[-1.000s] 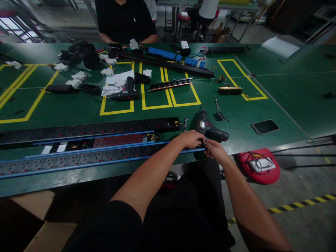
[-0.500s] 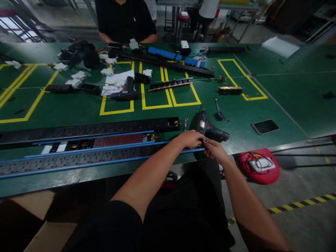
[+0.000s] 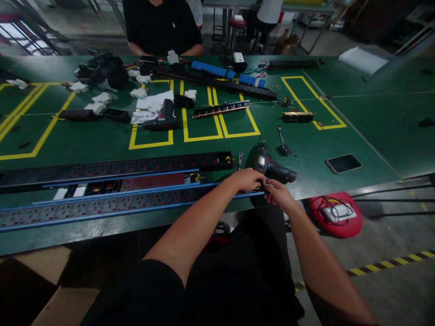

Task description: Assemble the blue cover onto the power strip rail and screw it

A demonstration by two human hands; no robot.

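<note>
My left hand point(image 3: 249, 180) is closed around a small black part point(image 3: 263, 184) at the right end of a long power strip point(image 3: 102, 206) with blue edges. My right hand point(image 3: 277, 192) pinches the same part from the other side, its fingertips close to the left ones. Fingers hide most of the part, so its exact kind cannot be made out. Just behind the hands lies a cordless drill point(image 3: 272, 166). A small wrench point(image 3: 240, 159) rests left of the drill.
Behind the strip lie red sockets point(image 3: 152, 181) and a black power strip point(image 3: 152, 165). A second drill point(image 3: 163, 118), a wrench point(image 3: 280, 135) and a phone point(image 3: 344, 163) are on the green table point(image 3: 322, 149). A person point(image 3: 163, 27) sits opposite. A red stool point(image 3: 353, 217) stands at right.
Almost nothing differs. My right fingers have shifted very slightly at the black part; both hands stay at the strip's right end.
</note>
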